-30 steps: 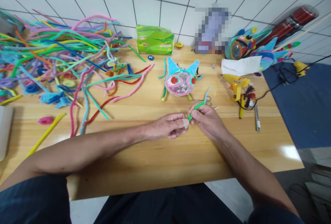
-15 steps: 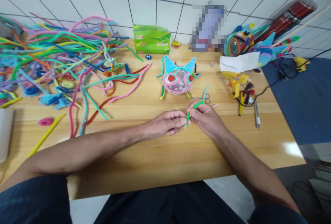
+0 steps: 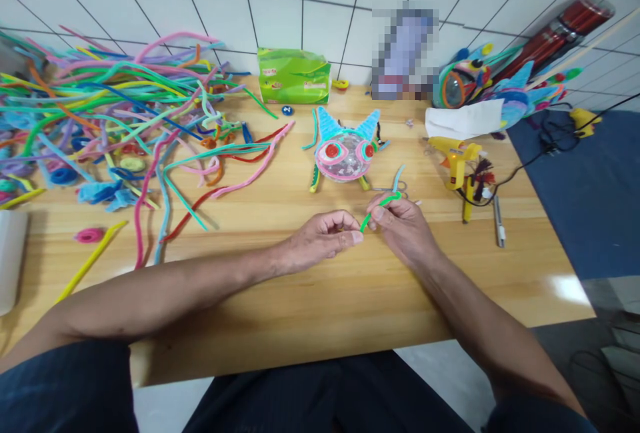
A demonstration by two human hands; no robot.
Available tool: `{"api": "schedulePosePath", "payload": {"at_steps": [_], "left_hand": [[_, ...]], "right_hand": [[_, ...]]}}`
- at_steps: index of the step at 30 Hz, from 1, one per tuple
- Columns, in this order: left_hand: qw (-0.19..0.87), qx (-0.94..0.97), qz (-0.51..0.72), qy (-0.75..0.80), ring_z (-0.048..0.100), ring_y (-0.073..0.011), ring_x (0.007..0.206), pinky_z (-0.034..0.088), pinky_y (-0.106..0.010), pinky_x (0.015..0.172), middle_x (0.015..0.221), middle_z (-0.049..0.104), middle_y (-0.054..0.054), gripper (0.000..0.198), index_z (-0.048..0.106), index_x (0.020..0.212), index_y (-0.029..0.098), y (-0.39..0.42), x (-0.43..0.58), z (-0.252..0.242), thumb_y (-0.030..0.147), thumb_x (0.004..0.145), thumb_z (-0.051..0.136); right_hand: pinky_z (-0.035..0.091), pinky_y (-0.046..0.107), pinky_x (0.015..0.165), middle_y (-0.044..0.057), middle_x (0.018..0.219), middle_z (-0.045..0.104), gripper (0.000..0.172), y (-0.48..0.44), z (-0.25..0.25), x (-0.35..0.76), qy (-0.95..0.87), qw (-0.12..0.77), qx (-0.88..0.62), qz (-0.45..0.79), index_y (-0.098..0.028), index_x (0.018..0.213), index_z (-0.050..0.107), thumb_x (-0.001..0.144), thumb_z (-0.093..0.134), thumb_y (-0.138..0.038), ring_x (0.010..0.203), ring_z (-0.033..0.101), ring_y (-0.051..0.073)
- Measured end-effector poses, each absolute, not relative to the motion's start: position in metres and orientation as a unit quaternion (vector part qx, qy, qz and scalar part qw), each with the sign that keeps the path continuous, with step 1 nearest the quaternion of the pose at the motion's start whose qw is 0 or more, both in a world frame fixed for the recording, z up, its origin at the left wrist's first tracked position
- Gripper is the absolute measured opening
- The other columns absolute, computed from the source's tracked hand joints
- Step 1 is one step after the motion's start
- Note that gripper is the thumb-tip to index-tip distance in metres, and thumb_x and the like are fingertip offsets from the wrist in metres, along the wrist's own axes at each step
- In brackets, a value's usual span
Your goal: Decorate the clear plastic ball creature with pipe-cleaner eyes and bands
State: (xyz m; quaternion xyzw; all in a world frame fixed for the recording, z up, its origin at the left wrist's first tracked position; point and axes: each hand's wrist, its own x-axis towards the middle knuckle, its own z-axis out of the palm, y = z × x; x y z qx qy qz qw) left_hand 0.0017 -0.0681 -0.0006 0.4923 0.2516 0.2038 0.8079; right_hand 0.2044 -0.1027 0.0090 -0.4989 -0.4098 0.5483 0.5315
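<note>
While the right hand point(image 3: 404, 228) pinches a green fuzzy stick point(image 3: 389, 200) | left hand point(image 3: 323, 236) pinches its seven-o'clock end | toy point(image 3: 347, 161) at twelve o'clock

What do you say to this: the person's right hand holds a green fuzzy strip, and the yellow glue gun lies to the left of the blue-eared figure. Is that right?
Not quite: the head view shows the yellow glue gun to the right of the blue-eared figure. The right hand does hold a green fuzzy strip.
</note>
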Motion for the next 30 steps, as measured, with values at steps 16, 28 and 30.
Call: {"api": "schedulePosePath", "payload": {"at_steps": [16, 28, 30], "left_hand": [[0.701, 0.605, 0.257, 0.277, 0.040, -0.0101, 0.066, 0.034, -0.025, 0.062, 0.072, 0.050, 0.004, 0.037, 0.063, 0.088, 0.018, -0.076, -0.003, -0.006, 0.053, 0.094, 0.076], [0.658, 0.605, 0.371, 0.251, 0.064, -0.0142, 0.079, 0.054, -0.028, 0.078, 0.085, 0.072, -0.003, 0.038, 0.071, 0.094, 0.017, -0.061, -0.004, 0.001, 0.055, 0.099, 0.075], [0.634, 0.613, 0.376, 0.286, 0.061, -0.0138, 0.078, 0.053, -0.028, 0.078, 0.083, 0.070, -0.002, 0.038, 0.071, 0.091, 0.018, -0.062, -0.005, 0.000, 0.055, 0.097, 0.075]], "right_hand": [[0.043, 0.031, 0.067, 0.000, 0.077, 0.068, 0.050, -0.109, 0.013, 0.206, -0.458, 0.452, -0.469, 0.605, -0.023, 0.084, 0.071, 0.086, 0.084, -0.071, 0.069, 0.056, 0.015], [0.035, 0.028, 0.059, -0.003, 0.067, 0.060, 0.048, -0.109, 0.020, 0.218, -0.519, 0.263, -0.414, 0.700, -0.020, 0.079, 0.068, 0.096, 0.073, -0.065, 0.061, 0.049, 0.011], [0.038, 0.027, 0.060, -0.003, 0.069, 0.061, 0.043, -0.108, 0.023, 0.221, -0.517, 0.268, -0.433, 0.688, -0.020, 0.079, 0.069, 0.092, 0.079, -0.060, 0.063, 0.050, 0.012]]}}
